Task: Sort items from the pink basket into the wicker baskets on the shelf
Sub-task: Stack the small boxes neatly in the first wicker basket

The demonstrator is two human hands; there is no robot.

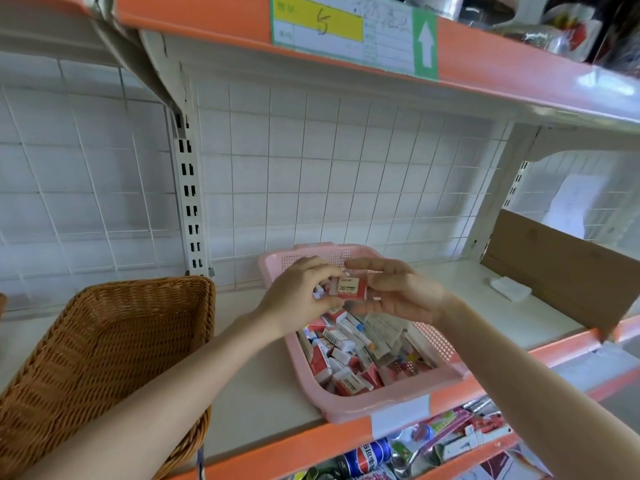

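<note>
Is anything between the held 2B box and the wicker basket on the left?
Nothing visible. Left hand and right hand pinch the 2B box above the pink basket; only bare shelf separates it from the wicker basket.

pink perforated plastic basket (363,405): moulded plastic, smooth, faint sheen.
brown woven wicker basket (104,341): wicker weave, rough, ribbed, matt.
small red-and-white 2B box (352,288): printed card, smooth, slight gloss.
cream shelf board (270,393): smooth, matt; looks like painted metal.
orange shelf lip (311,441): smooth, glossy.
white wire grid back panel (311,174): coated wire, smooth.
brown flat cardboard sheet (561,271): matt, plain.
blue drink can (367,455): glossy metal.
</note>
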